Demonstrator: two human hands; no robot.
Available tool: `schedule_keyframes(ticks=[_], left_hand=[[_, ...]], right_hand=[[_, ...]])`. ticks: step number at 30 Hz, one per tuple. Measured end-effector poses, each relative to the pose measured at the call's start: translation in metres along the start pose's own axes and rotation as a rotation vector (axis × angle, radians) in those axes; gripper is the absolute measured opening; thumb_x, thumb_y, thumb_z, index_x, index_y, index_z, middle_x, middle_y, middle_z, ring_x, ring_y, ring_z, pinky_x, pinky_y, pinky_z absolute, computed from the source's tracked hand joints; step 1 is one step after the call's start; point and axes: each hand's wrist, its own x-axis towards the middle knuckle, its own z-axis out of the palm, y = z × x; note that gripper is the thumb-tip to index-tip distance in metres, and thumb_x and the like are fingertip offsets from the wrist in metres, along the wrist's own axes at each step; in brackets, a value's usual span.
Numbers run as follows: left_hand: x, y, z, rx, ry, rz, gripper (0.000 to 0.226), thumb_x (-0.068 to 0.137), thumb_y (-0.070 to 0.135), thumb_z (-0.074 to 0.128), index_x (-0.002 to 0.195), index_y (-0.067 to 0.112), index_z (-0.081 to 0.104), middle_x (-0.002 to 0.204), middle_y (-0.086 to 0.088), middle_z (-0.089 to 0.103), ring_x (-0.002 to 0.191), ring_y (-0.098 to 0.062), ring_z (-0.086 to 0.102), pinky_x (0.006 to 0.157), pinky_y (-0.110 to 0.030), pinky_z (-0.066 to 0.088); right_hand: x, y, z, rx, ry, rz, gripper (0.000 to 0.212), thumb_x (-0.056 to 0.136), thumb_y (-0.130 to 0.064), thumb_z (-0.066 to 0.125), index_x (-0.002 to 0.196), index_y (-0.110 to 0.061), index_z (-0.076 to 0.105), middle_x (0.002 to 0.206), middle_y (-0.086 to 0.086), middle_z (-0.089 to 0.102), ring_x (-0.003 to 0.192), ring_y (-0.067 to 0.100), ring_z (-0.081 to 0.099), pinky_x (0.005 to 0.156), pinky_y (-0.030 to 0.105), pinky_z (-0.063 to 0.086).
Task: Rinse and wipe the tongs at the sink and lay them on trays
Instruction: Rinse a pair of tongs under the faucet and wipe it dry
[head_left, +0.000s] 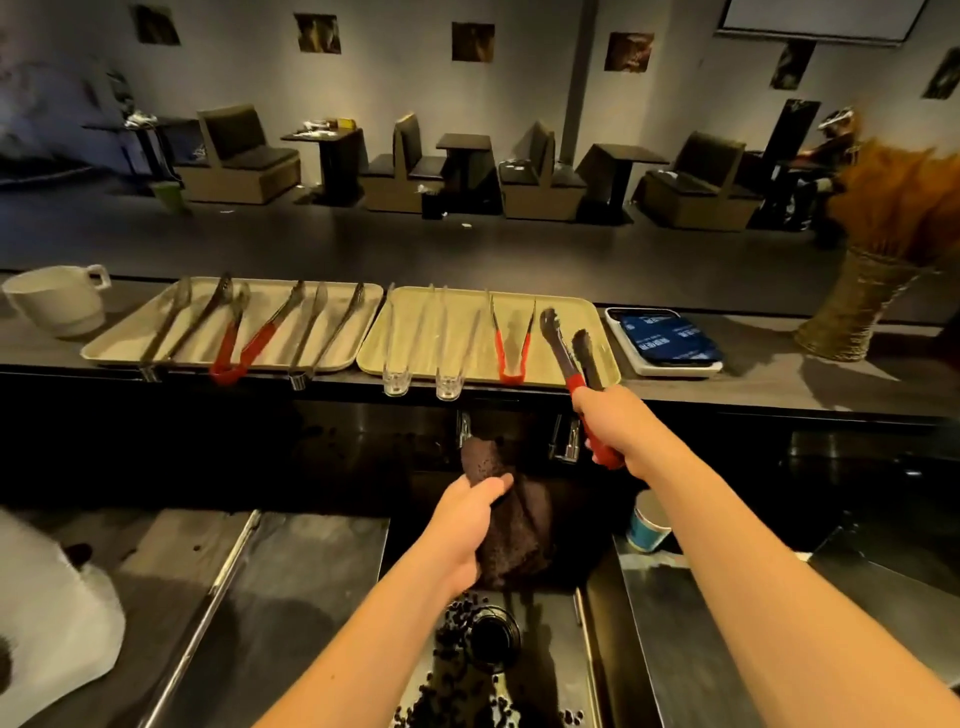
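My right hand (615, 428) grips the red handles of black-tipped tongs (563, 343), whose tips hover over the right end of the right tray (597, 332). My left hand (465, 525) holds a dark brown cloth (519, 540) above the sink (550, 623). The right tray also carries two clear tongs (397, 382) and small red tongs (511, 358). On the left tray (111, 340) lie several metal tongs and long red-handled tongs (241, 351).
A white cup (54, 304) stands at the counter's far left. A white tray with a blue pack (667, 340) and a woven vase (852, 312) are at the right. A paper cup (647, 525) sits by the sink. Dark beans litter the sink drain (488, 634).
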Motion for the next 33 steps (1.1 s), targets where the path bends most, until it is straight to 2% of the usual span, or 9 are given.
schedule_keyframes(ticks=[3, 6, 11, 16, 19, 22, 25, 28, 33], left_hand=[[0.009, 0.003, 0.001, 0.002, 0.006, -0.007, 0.026, 0.1, 0.016, 0.053, 0.123, 0.005, 0.06, 0.122, -0.027, 0.068, 0.112, -0.042, 0.066, 0.1, -0.057, 0.05], [0.02, 0.004, -0.001, 0.012, 0.011, -0.018, 0.027, 0.1, 0.017, 0.053, 0.124, 0.006, 0.059, 0.122, -0.027, 0.067, 0.112, -0.043, 0.066, 0.102, -0.058, 0.048], [0.034, 0.006, -0.005, 0.021, 0.013, -0.025, 0.025, 0.1, 0.019, 0.054, 0.121, 0.008, 0.061, 0.119, -0.025, 0.07, 0.111, -0.04, 0.067, 0.103, -0.058, 0.048], [0.04, 0.008, -0.017, 0.029, 0.006, -0.009, 0.024, 0.1, 0.022, 0.054, 0.117, 0.008, 0.063, 0.115, -0.023, 0.072, 0.108, -0.039, 0.069, 0.102, -0.056, 0.049], [0.035, 0.007, -0.033, -0.002, 0.034, 0.008, 0.021, 0.099, 0.022, 0.056, 0.116, 0.013, 0.065, 0.107, -0.016, 0.076, 0.101, -0.033, 0.072, 0.095, -0.049, 0.055], [0.02, 0.007, -0.056, -0.071, 0.062, 0.008, 0.02, 0.099, 0.019, 0.055, 0.115, 0.012, 0.065, 0.105, -0.015, 0.077, 0.097, -0.033, 0.074, 0.088, -0.047, 0.058], [-0.005, 0.004, -0.093, -0.153, 0.145, 0.042, 0.017, 0.099, 0.014, 0.054, 0.111, 0.008, 0.064, 0.103, -0.018, 0.075, 0.093, -0.034, 0.073, 0.086, -0.047, 0.058], [-0.041, -0.004, -0.139, -0.209, 0.215, 0.042, 0.016, 0.098, 0.016, 0.058, 0.105, 0.006, 0.068, 0.093, -0.017, 0.077, 0.08, -0.03, 0.076, 0.068, -0.04, 0.062], [-0.132, -0.034, -0.249, -0.341, 0.487, 0.094, 0.022, 0.092, 0.019, 0.066, 0.11, 0.006, 0.065, 0.097, -0.017, 0.077, 0.085, -0.031, 0.076, 0.069, -0.042, 0.062]], right_hand=[[0.027, -0.007, 0.001, -0.289, 0.038, -0.066, 0.022, 0.087, -0.027, 0.053, 0.084, -0.006, 0.056, 0.086, 0.016, 0.061, 0.08, 0.034, 0.064, 0.079, 0.048, 0.059], [0.046, -0.016, 0.002, -0.563, 0.137, -0.141, 0.029, 0.088, -0.036, 0.057, 0.076, -0.009, 0.053, 0.07, 0.006, 0.054, 0.064, 0.023, 0.057, 0.058, 0.033, 0.046], [0.076, -0.025, 0.008, -0.66, 0.258, -0.086, 0.042, 0.085, -0.052, 0.06, 0.095, -0.012, 0.055, 0.08, 0.005, 0.056, 0.072, 0.025, 0.052, 0.049, 0.03, 0.033], [0.085, -0.033, 0.007, -0.823, 0.385, -0.106, 0.076, 0.081, -0.069, 0.054, 0.123, -0.006, 0.051, 0.117, 0.016, 0.059, 0.093, 0.032, 0.06, 0.064, 0.036, 0.04], [0.069, -0.044, 0.019, -0.861, 0.48, -0.29, 0.06, 0.085, -0.061, 0.052, 0.114, -0.008, 0.05, 0.102, 0.013, 0.058, 0.091, 0.033, 0.062, 0.062, 0.036, 0.037], [0.043, -0.049, 0.051, -0.745, 0.289, -0.517, 0.032, 0.088, -0.046, 0.05, 0.086, -0.014, 0.051, 0.076, 0.002, 0.058, 0.072, 0.028, 0.057, 0.054, 0.033, 0.036], [0.001, -0.047, 0.11, -0.571, -0.023, -0.61, 0.019, 0.082, -0.035, 0.057, 0.069, -0.022, 0.053, 0.067, -0.003, 0.059, 0.071, 0.025, 0.059, 0.058, 0.034, 0.039], [-0.041, -0.04, 0.174, -0.493, -0.271, -0.626, 0.019, 0.082, -0.032, 0.061, 0.068, -0.02, 0.057, 0.062, -0.007, 0.062, 0.066, 0.015, 0.059, 0.056, 0.03, 0.041], [-0.14, -0.031, 0.293, -0.495, -0.591, -0.758, 0.021, 0.089, -0.031, 0.061, 0.073, -0.017, 0.057, 0.064, -0.004, 0.06, 0.061, 0.015, 0.056, 0.055, 0.027, 0.039]])
